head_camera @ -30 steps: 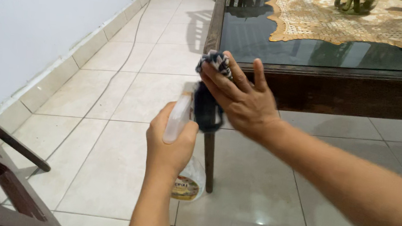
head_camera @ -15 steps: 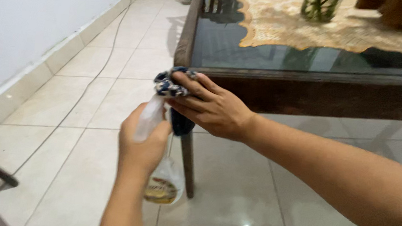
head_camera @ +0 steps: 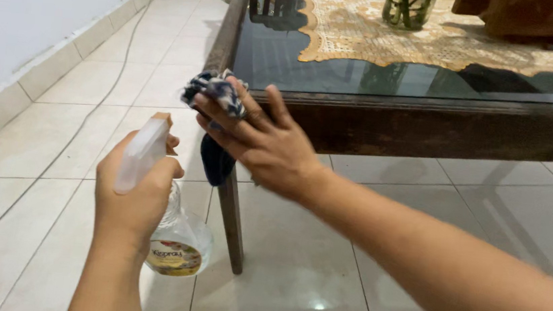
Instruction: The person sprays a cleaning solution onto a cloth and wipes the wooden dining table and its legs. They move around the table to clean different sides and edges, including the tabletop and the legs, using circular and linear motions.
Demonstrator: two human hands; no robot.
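My left hand (head_camera: 136, 193) grips a clear spray bottle (head_camera: 177, 240) with a white trigger head, held upright at the lower left. My right hand (head_camera: 264, 141) presses a dark blue and white patterned cloth (head_camera: 218, 96) against the near corner of a dark wooden table (head_camera: 428, 126) with a glass top. Part of the cloth hangs down beside the table leg (head_camera: 231, 219). The two hands are close together, the bottle just left of the cloth.
A beige lace runner (head_camera: 437, 36) and a green glass vase (head_camera: 409, 5) lie on the table top, with a brown object at the far right. The floor is pale tile. A white wall with a cable along it runs on the left.
The view has shifted left and down across the table. My right hand with the cloth has stayed on the table corner and moved slightly up; the bottle stays beside it.
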